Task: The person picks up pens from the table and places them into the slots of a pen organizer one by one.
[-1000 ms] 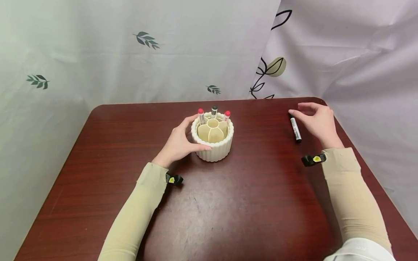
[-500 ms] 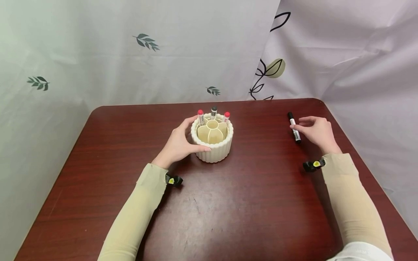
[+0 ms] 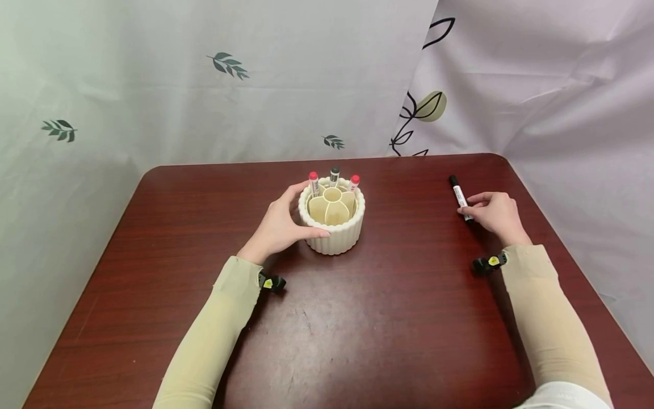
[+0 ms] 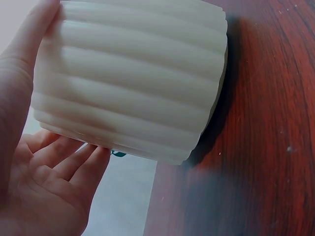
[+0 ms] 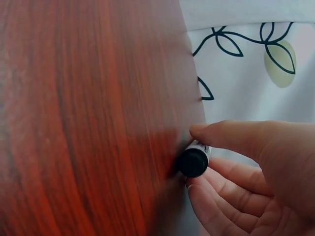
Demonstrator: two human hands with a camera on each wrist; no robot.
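With thumb at the front and fingers behind, my left hand [image 3: 278, 224] grips the rim of a cream fluted pen holder [image 3: 334, 241]. Petal-shaped compartments fill the holder; two red-capped markers [image 3: 314, 184] and one dark-capped marker [image 3: 334, 177] stand at its back. The holder's ribbed wall [image 4: 133, 78] fills much of the left wrist view. Over to the right, a whiteboard marker [image 3: 460, 196] with a white barrel and black ends lies on the table. My right hand [image 3: 494, 216] pinches it near its close end, thumb and fingers on opposite sides of the barrel [image 5: 201, 147].
The dark red wooden table [image 3: 398, 318] has rounded far corners. Behind it hangs a pale curtain [image 3: 286, 85] printed with leaves, and more of the cloth borders the table on both sides. A black wrist strap [image 3: 487, 264] sits at each cuff.
My right hand has come down and nearer along the marker, from its far end to its close end, and now pinches it. The left hand and pen holder stay in place.
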